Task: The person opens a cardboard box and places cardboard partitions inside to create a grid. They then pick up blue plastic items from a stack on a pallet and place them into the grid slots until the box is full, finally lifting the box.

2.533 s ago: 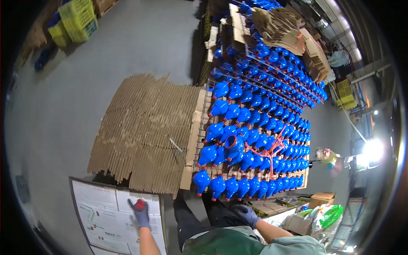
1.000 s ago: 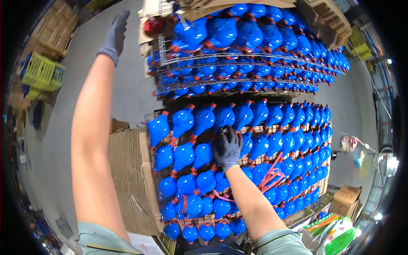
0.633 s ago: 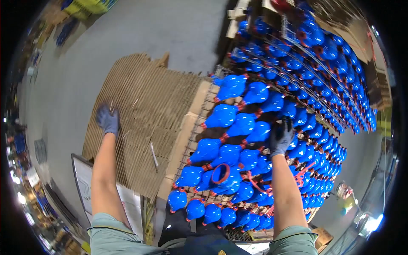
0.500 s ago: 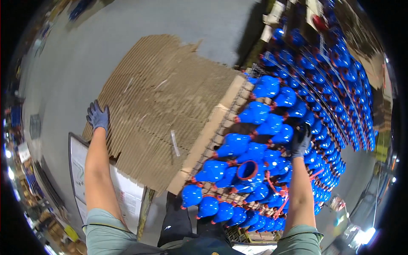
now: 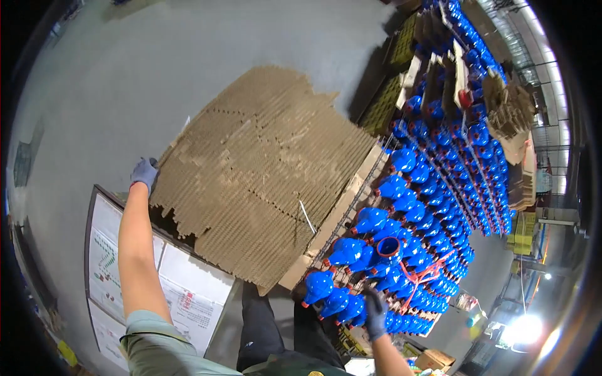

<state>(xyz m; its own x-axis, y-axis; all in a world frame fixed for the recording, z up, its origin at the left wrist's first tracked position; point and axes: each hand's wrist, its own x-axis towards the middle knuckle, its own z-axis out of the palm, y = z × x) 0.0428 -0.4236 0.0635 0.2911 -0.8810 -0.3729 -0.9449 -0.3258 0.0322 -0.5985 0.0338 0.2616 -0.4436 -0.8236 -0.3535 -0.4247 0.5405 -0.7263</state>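
A white printed board (image 5: pixel 200 279) is at far left, its upper edge partly under the cardboard stack. The left hand (image 5: pixel 143 173), gloved in grey, is in contact with the left edge of the corrugated cardboard stack (image 5: pixel 263 175), fingers bent at the rim; whether it grips cannot be told. A thin white strip (image 5: pixel 306 216) lies near the stack's right edge. Adjoining this is a wire rack (image 5: pixel 352 210), filled from its near-left corner to its far edge with rows of glossy blue bulb-shaped pieces (image 5: pixel 370 220) with red ends. The right hand (image 5: pixel 375 316), also gloved, is at the rack's near edge, just beside the pieces; blurred, its hold cannot be determined. Inward from the near-left corner, one open-mouthed piece (image 5: pixel 389 246) faces upward. Pink ribbon (image 5: pixel 426 276) lies tangled across pieces to its right.
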